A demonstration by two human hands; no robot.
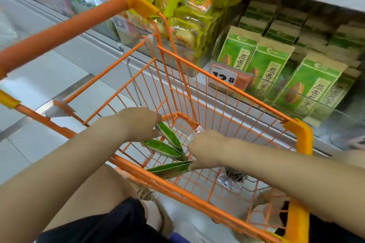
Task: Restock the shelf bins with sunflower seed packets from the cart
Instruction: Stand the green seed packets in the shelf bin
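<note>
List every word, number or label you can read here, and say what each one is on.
"12" with a smaller "8": orange price tag on the shelf edge, in front of the green sunflower seed packets.
"原香" in vertical print: fronts of those green packets; the smaller print below is blurred.
White price tag by the yellow snack bags: digits too blurred to read.
Yellow snack bags: characters unreadable.
Packets in the orange cart: print not legible.

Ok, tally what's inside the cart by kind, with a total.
Green packets: 3, the left hand and right hand each gripping one
Clear bags of seeds: 1
Total in the cart: 4
</note>
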